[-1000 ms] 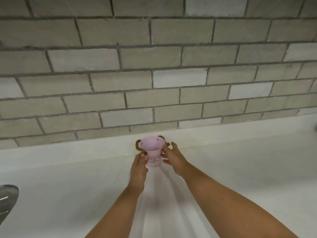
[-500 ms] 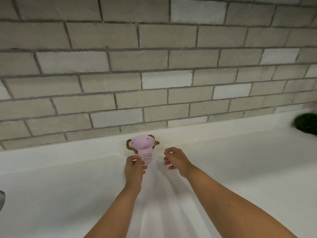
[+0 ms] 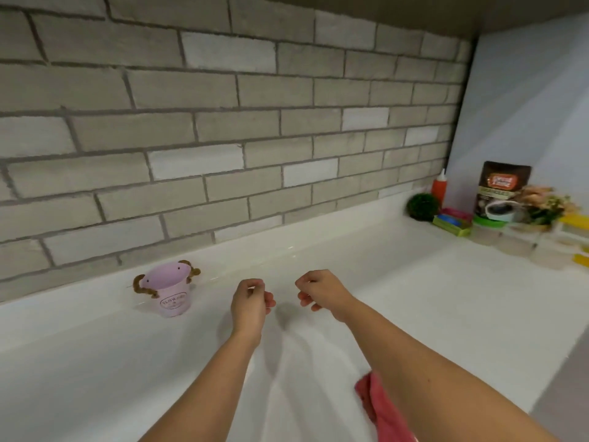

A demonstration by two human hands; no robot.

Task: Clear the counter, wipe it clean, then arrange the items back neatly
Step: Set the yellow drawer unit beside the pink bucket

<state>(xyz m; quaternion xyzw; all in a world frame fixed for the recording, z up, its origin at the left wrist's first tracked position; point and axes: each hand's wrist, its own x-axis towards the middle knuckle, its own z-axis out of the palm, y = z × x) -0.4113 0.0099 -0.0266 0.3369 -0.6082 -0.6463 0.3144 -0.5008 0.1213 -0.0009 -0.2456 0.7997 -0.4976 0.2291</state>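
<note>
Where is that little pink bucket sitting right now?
In the head view, the pink bucket stands upright at the left of the white counter, close to the brick wall, left of the person's left hand, which is not touching it.

A pinkish-red cloth [image 3: 379, 406] lay partly under the right forearm [image 3: 446, 371] and was cut off by the bottom edge. At far right, the print on the brown coffee pouch [image 3: 505, 186] was too blurred to read, the clear plastic containers [image 3: 522, 247] smeared together, and a yellow object [image 3: 578, 220] ran off the right edge. The label on the pale pink metal bucket [image 3: 170, 296] was only partly legible.
</note>
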